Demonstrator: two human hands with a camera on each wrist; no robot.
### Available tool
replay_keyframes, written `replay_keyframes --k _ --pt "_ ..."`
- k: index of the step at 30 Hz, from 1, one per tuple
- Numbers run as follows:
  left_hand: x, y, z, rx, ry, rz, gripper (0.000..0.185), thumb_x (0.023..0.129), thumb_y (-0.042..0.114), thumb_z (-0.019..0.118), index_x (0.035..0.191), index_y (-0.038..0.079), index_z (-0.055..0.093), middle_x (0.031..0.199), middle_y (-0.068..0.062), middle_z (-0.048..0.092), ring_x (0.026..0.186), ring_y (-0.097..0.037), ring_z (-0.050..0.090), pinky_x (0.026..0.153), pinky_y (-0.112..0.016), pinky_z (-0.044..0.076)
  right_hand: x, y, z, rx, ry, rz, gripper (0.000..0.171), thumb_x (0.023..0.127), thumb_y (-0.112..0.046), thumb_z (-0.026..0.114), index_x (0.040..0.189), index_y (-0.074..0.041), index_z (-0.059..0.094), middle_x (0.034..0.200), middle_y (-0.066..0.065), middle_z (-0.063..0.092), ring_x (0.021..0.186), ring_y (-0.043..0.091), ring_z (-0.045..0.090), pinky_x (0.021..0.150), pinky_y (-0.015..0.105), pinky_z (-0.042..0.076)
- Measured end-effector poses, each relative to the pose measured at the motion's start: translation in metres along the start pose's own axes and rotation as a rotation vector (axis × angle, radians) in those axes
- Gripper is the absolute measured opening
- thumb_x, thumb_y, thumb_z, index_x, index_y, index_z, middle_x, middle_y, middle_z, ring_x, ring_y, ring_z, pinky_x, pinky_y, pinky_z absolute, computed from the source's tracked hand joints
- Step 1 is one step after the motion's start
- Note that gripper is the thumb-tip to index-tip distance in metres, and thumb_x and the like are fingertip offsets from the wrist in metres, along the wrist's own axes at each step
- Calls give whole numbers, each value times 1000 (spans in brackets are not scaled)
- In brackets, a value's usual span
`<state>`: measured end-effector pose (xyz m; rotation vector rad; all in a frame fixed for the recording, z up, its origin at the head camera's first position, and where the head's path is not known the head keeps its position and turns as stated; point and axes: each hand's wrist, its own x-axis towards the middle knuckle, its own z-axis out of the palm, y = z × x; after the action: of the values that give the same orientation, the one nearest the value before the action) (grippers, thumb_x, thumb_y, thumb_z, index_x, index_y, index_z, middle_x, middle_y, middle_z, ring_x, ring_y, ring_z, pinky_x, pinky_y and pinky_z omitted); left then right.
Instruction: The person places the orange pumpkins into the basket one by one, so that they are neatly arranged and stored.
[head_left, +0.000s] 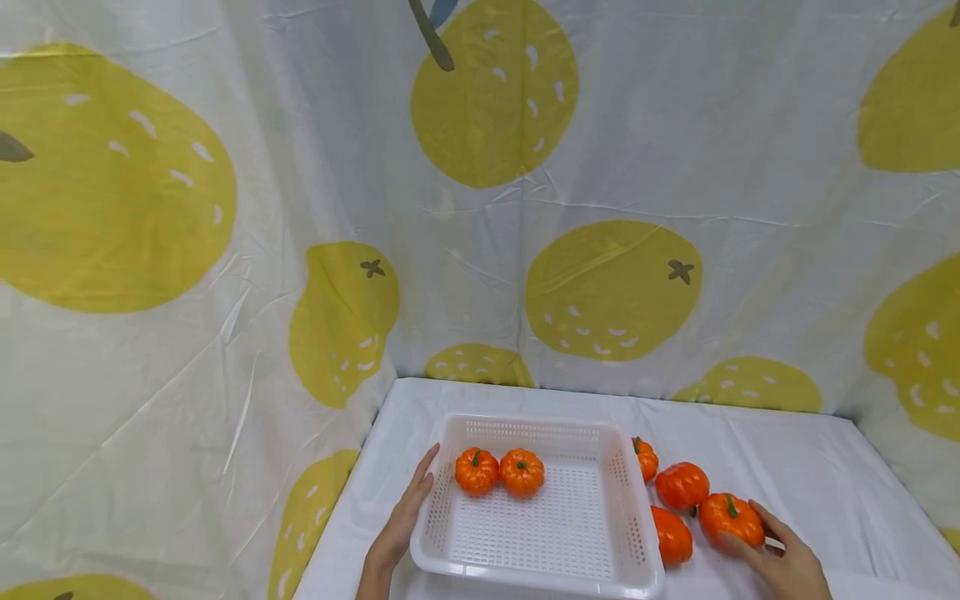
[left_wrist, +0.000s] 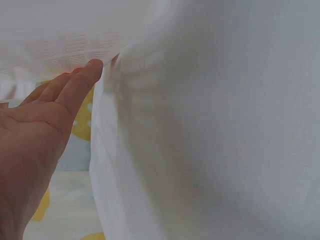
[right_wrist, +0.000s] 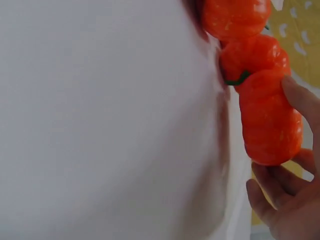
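Head view above, wrist views close
Head camera looked down across the table (head_left: pixel 787 475); each wrist camera sat close against its own hand.

At the head view's bottom edge, both wrists are cut off. The basket (head_left: pixel 537 507) wall hides part of 1 pumpkin (head_left: pixel 645 458). The left wrist view shows only blurred white mesh.

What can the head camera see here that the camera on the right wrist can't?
Only the head view shows the white basket with two small pumpkins inside it, the left hand resting against its left wall, and the fruit-print curtain behind. Only the right wrist view shows, up close, the fingers curling round the pumpkin. Both show the right hand gripping one orange pumpkin, other pumpkins beside it, and the white cloth.
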<state>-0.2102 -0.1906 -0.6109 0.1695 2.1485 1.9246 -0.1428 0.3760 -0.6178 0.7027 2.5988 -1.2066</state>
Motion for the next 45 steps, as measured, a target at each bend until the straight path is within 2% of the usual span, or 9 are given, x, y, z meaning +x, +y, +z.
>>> replay_keyframes --k 5,8,20,26,30,33,36,40,45 --pt "1 -2 0 -8 -3 11 54 112 50 26 164 41 20 177 -2 6 162 -40 -1 123 -74 -2 5 -21 -7 16 137 -61 99 97 -52 67 162 2 16 158 40 27 135 54 35 110 65 42" --pt "1 -2 1 -8 -9 9 54 112 50 26 164 42 19 177 -2 6 162 -40 -1 122 -75 -1 6 -33 -9 -6 182 -94 100 97 -54 67 162 2 17 157 39 30 133 53 36 110 65 42" --pt "1 0 -1 -6 -9 -15 54 111 53 27 164 44 19 177 -2 5 162 -41 1 122 -77 1 8 -80 -1 66 195 -196 94 98 -53 66 165 -9 17 160 35 31 140 50 34 112 64 41" --pt "1 0 -1 -10 -7 -22 55 111 54 28 164 44 19 177 -3 5 162 -42 1 122 -77 2 5 -97 5 70 210 -309 93 97 -52 68 165 -7 22 156 33 38 138 48 39 107 62 43" --pt "1 -1 0 -13 -11 -14 54 111 53 27 164 44 19 177 -2 5 162 -41 0 122 -75 1 1 -107 8 64 198 -361 92 96 -52 69 164 -9 25 156 32 41 135 48 43 91 33 53" --pt "1 -2 0 -14 -16 -11 54 111 53 27 164 44 19 177 -3 5 162 -42 -1 122 -75 0 0 -116 10 60 162 -393 91 96 -52 69 165 -11 26 156 31 42 133 48 45 80 15 46" --pt "1 -2 0 -13 -19 -15 55 111 53 27 164 44 19 177 -3 4 162 -42 -1 122 -76 1 -2 -126 14 64 102 -422 92 96 -53 69 165 -11 24 158 31 40 133 50 45 90 31 59" --pt "1 -1 0 -11 -22 -14 55 111 54 27 164 44 18 177 -3 4 162 -42 0 122 -76 2 -5 -141 20 71 34 -463 90 97 -52 69 165 -12 25 162 30 35 134 50 48 104 61 53" --pt "1 -1 -1 -14 -20 -9 55 110 54 28 164 44 18 177 -3 4 162 -42 0 122 -76 3 -7 -163 27 45 -15 -503 89 95 -51 71 164 -14 29 161 30 37 128 47 54 97 54 59"
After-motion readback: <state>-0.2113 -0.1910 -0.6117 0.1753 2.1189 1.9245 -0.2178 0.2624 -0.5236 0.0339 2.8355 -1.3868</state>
